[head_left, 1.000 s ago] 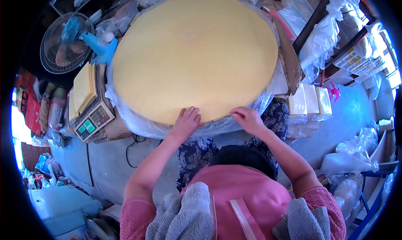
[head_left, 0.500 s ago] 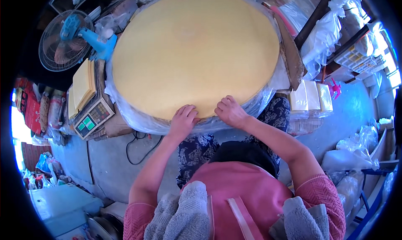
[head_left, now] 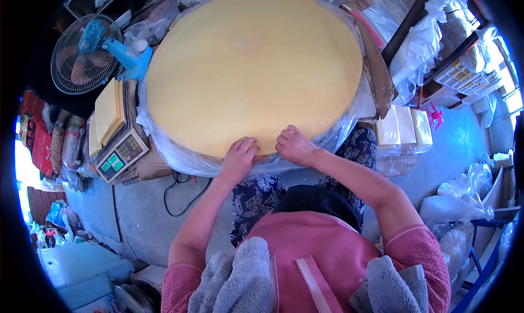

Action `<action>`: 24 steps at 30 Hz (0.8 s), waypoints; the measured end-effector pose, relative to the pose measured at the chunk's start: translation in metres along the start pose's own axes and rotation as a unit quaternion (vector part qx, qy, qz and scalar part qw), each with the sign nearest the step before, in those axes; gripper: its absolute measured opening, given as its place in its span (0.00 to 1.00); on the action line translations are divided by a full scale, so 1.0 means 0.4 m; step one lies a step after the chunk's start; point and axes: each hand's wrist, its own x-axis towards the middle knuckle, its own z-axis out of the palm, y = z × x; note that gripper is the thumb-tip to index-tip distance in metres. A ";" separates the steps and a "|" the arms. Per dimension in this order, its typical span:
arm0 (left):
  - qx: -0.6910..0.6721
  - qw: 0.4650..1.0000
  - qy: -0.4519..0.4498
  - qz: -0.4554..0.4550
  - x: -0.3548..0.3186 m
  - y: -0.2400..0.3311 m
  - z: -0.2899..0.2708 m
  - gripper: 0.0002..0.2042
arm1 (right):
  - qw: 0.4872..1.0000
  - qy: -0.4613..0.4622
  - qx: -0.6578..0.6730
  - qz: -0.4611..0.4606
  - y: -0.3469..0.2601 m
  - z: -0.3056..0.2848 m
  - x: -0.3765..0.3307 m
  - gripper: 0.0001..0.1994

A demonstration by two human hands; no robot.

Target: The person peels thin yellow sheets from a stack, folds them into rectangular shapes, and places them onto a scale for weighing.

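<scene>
At the near edge of a big round yellow stack of thin sheets (head_left: 254, 67), both hands rest close together, almost touching. The left hand (head_left: 240, 156) lies palm down with its fingers curled over the rim; the right hand (head_left: 293, 145) sits just beside it, fingers bent onto the same rim. Neither hand is closed around anything; each only presses on the edge. The stack lies in a clear plastic wrap (head_left: 180, 157) that bunches out below its rim. To the left of the stack stands one scale (head_left: 121, 154) with green displays, and on it rests one small pile of yellow squares (head_left: 107, 112). Behind that is one blue fan (head_left: 90, 54). To the right, three clear packs of pale sheets (head_left: 405, 128) stand side by side. One black cable (head_left: 183, 190) trails on the grey floor (head_left: 136, 215).
</scene>
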 end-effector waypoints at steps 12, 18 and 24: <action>0.003 1.000 -0.015 -0.003 -0.008 -0.001 -0.008 0.14 | 0.999 -0.013 -0.031 -0.039 -0.002 -0.005 0.012 0.05; 0.029 1.000 0.007 0.002 0.003 0.005 -0.009 0.13 | 0.999 0.033 -0.018 -0.015 0.008 -0.013 0.023 0.05; 0.049 0.999 0.004 -0.005 0.014 -0.001 -0.002 0.08 | 0.993 0.091 0.061 0.040 0.003 -0.050 0.050 0.04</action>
